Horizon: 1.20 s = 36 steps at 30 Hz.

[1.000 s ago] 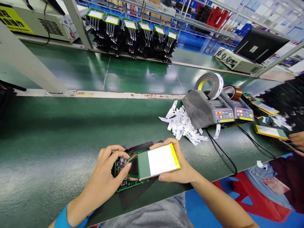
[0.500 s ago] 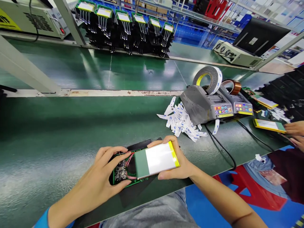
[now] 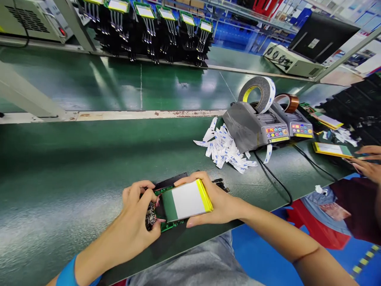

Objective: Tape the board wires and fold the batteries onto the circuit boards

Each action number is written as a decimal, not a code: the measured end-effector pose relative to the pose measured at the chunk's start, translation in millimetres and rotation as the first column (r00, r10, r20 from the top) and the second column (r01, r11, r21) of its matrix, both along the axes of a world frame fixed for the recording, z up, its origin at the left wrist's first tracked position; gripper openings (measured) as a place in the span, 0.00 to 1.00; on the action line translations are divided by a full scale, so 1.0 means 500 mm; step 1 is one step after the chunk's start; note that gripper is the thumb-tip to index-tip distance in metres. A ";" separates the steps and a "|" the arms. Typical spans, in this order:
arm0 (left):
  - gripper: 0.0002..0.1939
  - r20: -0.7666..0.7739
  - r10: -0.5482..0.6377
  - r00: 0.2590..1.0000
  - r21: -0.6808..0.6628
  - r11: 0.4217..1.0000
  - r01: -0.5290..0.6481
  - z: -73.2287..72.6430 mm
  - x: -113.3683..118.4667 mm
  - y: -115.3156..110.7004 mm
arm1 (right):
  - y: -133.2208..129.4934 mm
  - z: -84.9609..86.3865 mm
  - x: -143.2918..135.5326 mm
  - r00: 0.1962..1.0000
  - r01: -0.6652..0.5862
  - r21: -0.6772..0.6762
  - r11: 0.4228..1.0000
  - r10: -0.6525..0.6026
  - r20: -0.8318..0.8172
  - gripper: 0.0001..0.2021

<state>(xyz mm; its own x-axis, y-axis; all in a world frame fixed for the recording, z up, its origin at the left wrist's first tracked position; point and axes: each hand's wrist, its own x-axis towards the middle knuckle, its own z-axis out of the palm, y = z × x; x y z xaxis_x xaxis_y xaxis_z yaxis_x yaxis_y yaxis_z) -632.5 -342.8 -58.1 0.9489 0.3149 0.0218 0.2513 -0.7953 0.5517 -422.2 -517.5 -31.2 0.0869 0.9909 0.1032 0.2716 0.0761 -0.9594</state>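
A flat battery pack (image 3: 189, 200), white and green with a yellow end, lies tilted over a green circuit board (image 3: 171, 225). My right hand (image 3: 212, 200) is closed around the pack's yellow end, thumb on the near edge and fingers on the far edge. My left hand (image 3: 138, 214) grips the board's left end, its fingertips bent around a small dark component board (image 3: 150, 215) with red wires. A black flat part (image 3: 171, 180) shows behind the board, partly hidden by the hands.
Two tape dispensers (image 3: 256, 127) with tape rolls stand at the right behind a pile of white strips (image 3: 224, 149). Black cables (image 3: 275, 178) cross the bench. A co-worker's hands (image 3: 369, 163) are at far right. Wired boards (image 3: 145, 12) line the back shelf.
The battery pack and my right hand have moved left toward my left hand. My left fingers have curled in closer around the component board. The camera view has shifted slightly.
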 end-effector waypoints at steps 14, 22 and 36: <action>0.15 -0.021 0.066 0.998 -0.100 0.993 -0.068 -0.024 -0.024 -0.015 | -0.020 -0.027 0.000 0.823 0.015 0.217 0.976 -0.135 0.551 0.31; 0.14 -0.008 0.065 0.998 -0.164 0.984 -0.066 -0.029 -0.027 -0.013 | -0.012 -0.050 -0.020 0.836 0.038 0.321 0.946 -0.206 0.509 0.32; 0.21 -0.069 0.016 0.997 -0.294 0.955 -0.036 -0.012 -0.034 -0.005 | -0.012 -0.058 -0.043 0.802 0.063 0.275 0.960 -0.212 0.558 0.31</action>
<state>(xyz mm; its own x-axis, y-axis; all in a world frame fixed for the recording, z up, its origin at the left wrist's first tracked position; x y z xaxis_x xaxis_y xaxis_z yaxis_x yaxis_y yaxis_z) -649.4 -345.2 -64.0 0.9366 0.3223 -0.1372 0.3127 -0.5926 0.7423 -443.8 -523.5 -60.1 0.0705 0.9132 0.4014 0.7921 0.1934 -0.5790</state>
